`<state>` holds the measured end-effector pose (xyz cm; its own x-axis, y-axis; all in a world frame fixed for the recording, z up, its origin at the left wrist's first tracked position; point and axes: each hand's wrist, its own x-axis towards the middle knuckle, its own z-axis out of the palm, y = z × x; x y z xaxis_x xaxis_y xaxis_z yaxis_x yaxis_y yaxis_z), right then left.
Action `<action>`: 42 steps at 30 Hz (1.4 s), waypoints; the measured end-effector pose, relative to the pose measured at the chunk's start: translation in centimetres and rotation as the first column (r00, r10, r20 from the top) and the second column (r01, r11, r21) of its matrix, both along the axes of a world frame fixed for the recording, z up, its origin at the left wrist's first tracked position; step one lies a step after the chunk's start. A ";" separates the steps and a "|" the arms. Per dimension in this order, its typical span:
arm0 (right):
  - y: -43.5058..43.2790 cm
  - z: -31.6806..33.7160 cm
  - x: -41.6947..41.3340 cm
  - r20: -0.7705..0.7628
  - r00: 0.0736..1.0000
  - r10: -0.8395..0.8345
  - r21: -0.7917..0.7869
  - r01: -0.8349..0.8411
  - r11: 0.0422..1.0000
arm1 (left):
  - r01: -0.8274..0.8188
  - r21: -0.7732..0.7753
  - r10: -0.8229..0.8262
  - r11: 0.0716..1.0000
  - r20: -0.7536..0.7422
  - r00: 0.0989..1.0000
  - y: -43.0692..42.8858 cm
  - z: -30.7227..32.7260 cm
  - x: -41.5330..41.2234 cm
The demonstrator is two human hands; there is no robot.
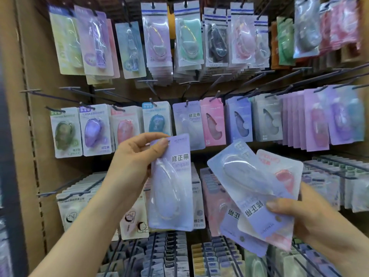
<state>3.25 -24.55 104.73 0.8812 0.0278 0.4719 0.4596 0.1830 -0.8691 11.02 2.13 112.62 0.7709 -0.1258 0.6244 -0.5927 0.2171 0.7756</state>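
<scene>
While both hands are raised in front of the display board (40, 126), I see the left hand (137, 154) pinching a lavender pack (169, 182) of correction tape by its top corner, thumb on the front face and fingers curled behind. That pack hangs upright with its printed side toward me, just left of centre, in front of the lower rows of stock and clear of any hook.

The right hand (311, 220) grips a fan of packs low on the right, thumb pressed on the front of the uppermost one and fingers underneath. The uppermost is a blue-lavender pack (251, 186), turned upside down and tilted to the left. A pink pack (283, 172) shows behind it on the right, and a third pack (233, 222), lavender, pokes out below. I cannot tell whether more lie in the fan.

The single pack and the fan are near each other but apart. Behind them, a matching hanging pack (187, 124) sits on a peg (187, 102) in the middle row, just beside a pink hanging pack (212, 124).
</scene>
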 end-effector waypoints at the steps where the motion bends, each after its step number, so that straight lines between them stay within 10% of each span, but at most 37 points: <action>1: 0.3 0.0 -0.2 0.008 1.000 0.019 0.027 -0.019 0.999 | -0.013 0.002 0.013 1.000 0.014 1.000 -0.3 0.5 0.2; 17: 4.8 0.3 1.1 0.021 0.999 0.037 -0.217 -0.032 0.976 | -0.203 -0.048 0.206 0.978 0.348 0.914 -5.3 1.3 0.2; 23: 4.5 0.8 1.4 0.013 1.000 0.023 -0.213 -0.020 0.977 | 0.190 0.467 -0.290 0.863 0.153 0.945 -2.2 -0.3 1.3; 28: 3.4 0.2 3.1 0.002 0.990 -0.142 -0.221 0.139 0.965 | -0.070 0.217 0.018 0.974 0.233 0.972 -2.8 0.7 3.1; 42: 2.4 1.2 2.7 0.120 0.974 -0.194 -0.235 0.218 0.947 | -0.297 0.428 0.151 0.854 0.342 0.927 -4.3 4.1 7.5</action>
<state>5.95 -22.18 105.90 0.8317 -0.0243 0.5547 0.5468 -0.1374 -0.8259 18.51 -2.19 116.77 0.6101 -0.3026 0.7322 -0.7907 -0.2909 0.5387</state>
